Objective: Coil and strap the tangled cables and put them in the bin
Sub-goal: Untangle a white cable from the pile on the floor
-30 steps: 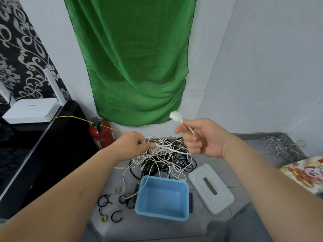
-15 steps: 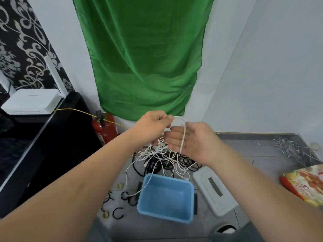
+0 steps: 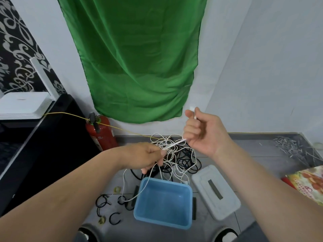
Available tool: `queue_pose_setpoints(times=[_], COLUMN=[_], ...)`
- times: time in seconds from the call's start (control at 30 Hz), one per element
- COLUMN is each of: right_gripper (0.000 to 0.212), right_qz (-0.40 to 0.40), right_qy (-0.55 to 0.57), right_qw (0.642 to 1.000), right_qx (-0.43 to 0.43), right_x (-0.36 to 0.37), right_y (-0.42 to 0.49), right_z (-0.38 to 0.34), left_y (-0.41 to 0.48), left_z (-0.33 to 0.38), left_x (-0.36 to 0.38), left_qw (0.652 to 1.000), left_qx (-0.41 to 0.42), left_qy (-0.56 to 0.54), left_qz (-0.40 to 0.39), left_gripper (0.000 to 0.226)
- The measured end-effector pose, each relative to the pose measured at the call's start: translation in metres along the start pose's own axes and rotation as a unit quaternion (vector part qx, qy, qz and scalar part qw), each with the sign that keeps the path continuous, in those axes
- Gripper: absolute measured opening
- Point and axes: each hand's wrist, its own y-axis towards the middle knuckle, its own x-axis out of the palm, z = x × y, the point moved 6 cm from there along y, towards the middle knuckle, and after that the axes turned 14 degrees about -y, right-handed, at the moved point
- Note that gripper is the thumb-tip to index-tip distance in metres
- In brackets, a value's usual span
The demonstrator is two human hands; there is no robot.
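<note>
Two bare hands work above the floor, and one thin white cable (image 3: 175, 155) runs between them. The right hand (image 3: 201, 135) has its fingers clenched round the cable, with the white plug end sticking up just above the thumb. The left hand (image 3: 146, 158) pinches the same cable between thumb and forefinger. A short taut stretch joins the two grips, and the rest hangs below the fingers in loose loops. Under those loops lie tangled black cables (image 3: 186, 163); how many cannot be counted. One blue plastic bin (image 3: 166, 206) stands below both hands, with a white strand trailing over its left rim. One white rectangular lid (image 3: 215, 191) lies beneath the right wrist. Below the left forearm lie black open-ring straps (image 3: 110, 218), three or four, partly overlapping. One red fire extinguisher (image 3: 102, 135) stands beyond the left fingers. A colourful printed packet (image 3: 307, 182) is cut off at the right edge.
</note>
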Motion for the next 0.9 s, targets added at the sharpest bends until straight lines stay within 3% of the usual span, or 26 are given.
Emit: queue_pose_setpoints(times=[0.1, 0.17, 0.3, 0.37, 0.4, 0.47, 0.53, 0.6, 0.7, 0.77, 0.9], right_gripper=[0.037, 0.037, 0.037, 0.041, 0.043, 0.046, 0.049, 0.054, 0.052, 0.042, 0.033], right_qz=[-0.145, -0.206, -0.212, -0.184, -0.165, -0.115, -0.068, -0.043, 0.002, 0.027, 0.054], right_qy=[-0.1, -0.219, -0.472, -0.557, -0.571, -0.553, -0.481, -0.371, -0.236, -0.175, -0.075], right_qw=[0.982, 0.946, 0.825, 0.768, 0.759, 0.784, 0.843, 0.903, 0.961, 0.98, 0.995], right_qx=[0.066, 0.118, 0.227, 0.257, 0.265, 0.257, 0.231, 0.211, 0.143, 0.093, 0.023], right_x=[0.009, 0.013, 0.009, 0.005, 0.004, 0.004, 0.003, 0.002, 0.002, 0.002, 0.004], right_y=[-0.011, -0.02, -0.032, -0.032, -0.03, -0.022, -0.012, -0.004, 0.008, 0.013, 0.017], right_z=[0.004, 0.011, 0.036, 0.048, 0.054, 0.058, 0.053, 0.05, 0.044, 0.037, 0.019], left_y=[0.004, 0.007, 0.012, 0.011, 0.01, 0.01, 0.008, 0.004, 0.003, 0.004, 0.006], left_z=[-0.013, -0.016, -0.012, -0.001, 0.004, 0.016, 0.026, 0.036, 0.047, 0.051, 0.043], left_x=[-0.009, -0.016, -0.035, -0.047, -0.051, -0.055, -0.05, -0.043, -0.025, -0.012, 0.001], left_qw=[0.998, 0.995, 0.989, 0.98, 0.971, 0.949, 0.936, 0.933, 0.944, 0.951, 0.984], left_qx=[-0.024, -0.038, -0.01, 0.002, 0.004, 0.022, 0.049, 0.078, 0.1, 0.108, 0.109], left_qy=[0.059, 0.08, 0.095, 0.035, -0.012, -0.082, -0.139, -0.18, -0.22, -0.237, -0.108], left_qz=[0.022, 0.042, 0.111, 0.195, 0.238, 0.302, 0.32, 0.3, 0.225, 0.164, 0.093], left_gripper=[0.05, 0.049, 0.034, 0.033, 0.036, 0.037, 0.037, 0.037, 0.031, 0.026, 0.021])
